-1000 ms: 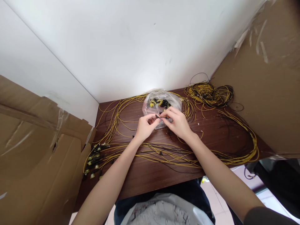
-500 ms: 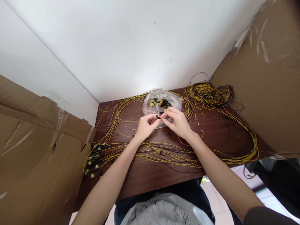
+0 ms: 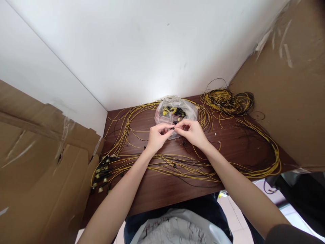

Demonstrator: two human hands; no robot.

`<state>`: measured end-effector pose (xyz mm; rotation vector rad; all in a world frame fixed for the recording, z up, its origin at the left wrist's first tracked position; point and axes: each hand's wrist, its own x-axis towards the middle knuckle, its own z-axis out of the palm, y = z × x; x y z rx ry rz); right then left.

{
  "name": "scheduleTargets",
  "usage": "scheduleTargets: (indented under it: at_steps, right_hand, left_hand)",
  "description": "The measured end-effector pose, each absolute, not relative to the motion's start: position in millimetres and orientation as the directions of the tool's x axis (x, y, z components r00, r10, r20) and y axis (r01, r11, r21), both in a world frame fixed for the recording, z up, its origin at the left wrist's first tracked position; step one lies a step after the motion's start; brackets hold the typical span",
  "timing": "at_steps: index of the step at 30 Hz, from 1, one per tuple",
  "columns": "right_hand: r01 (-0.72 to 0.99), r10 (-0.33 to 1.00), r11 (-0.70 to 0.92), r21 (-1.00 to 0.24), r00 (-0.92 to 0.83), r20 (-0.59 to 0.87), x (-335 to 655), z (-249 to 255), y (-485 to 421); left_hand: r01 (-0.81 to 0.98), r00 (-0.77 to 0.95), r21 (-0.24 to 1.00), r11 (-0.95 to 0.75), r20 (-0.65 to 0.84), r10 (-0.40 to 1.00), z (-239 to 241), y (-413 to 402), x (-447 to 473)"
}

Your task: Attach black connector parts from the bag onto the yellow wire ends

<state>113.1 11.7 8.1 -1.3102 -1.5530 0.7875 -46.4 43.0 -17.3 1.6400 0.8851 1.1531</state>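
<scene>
Over the front of a clear plastic bag, my left hand (image 3: 160,134) and my right hand (image 3: 191,132) meet fingertip to fingertip. Both are closed in a pinch around a small black part (image 3: 173,128), which the fingers mostly hide, so its exact kind does not show. The plastic bag (image 3: 191,109) lies open just behind the hands. Inside it are several black and yellow small pieces (image 3: 175,111). Beneath my forearms, long yellow and black wires (image 3: 177,162) run across the table.
The brown table (image 3: 157,196) has a tangled wire coil (image 3: 225,101) at back right. Wire ends with black and pale yellow connectors (image 3: 101,173) lie at left. Cardboard (image 3: 38,169) stands on both sides, a white wall (image 3: 152,51) behind. A white plastic sheet (image 3: 175,228) covers my lap.
My right fingers have curled in closer to the left fingertips, and the small black part now shows less. The wires and bag have stayed in place.
</scene>
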Motion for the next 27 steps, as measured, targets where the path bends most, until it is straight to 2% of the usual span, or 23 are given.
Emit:
scheduleTargets:
  at_steps: [4, 7, 11, 17, 22, 27]
  right_hand:
    - [0.141, 0.996, 0.088, -0.986, 0.021, 0.092, 113.6, 5.8, 13.8]
    - [0.078, 0.998, 0.06, -0.995, 0.011, 0.061, 114.7, 6.3, 13.9]
    - [0.126, 0.996, 0.09, -0.988, 0.005, 0.091, 116.1, 4.9, 14.2]
    - [0.347, 0.977, 0.193, -0.918, 0.013, 0.211, 117.5, 2.8, 14.1]
    - [0.321, 0.98, 0.186, -0.928, 0.004, 0.198, 115.6, 5.1, 12.9]
    - [0.179, 0.993, 0.114, -0.977, 0.0, 0.116, 111.9, 8.7, 12.3]
  left_hand:
    - [0.054, 0.291, 0.944, -0.325, 0.296, 0.91, -15.6, 42.2, -45.9]
    - [0.064, 0.28, 0.948, -0.311, 0.282, 0.918, -13.0, 40.6, -45.5]
    - [0.063, 0.274, 0.954, -0.294, 0.267, 0.924, -11.3, 39.3, -45.1]
    - [0.087, 0.295, 0.948, -0.307, 0.27, 0.917, -11.8, 39.9, -44.9]
    - [0.092, 0.297, 0.941, -0.325, 0.286, 0.911, -10.8, 39.7, -45.6]
    - [0.109, 0.281, 0.925, -0.365, 0.324, 0.903, -12.0, 40.0, -46.1]
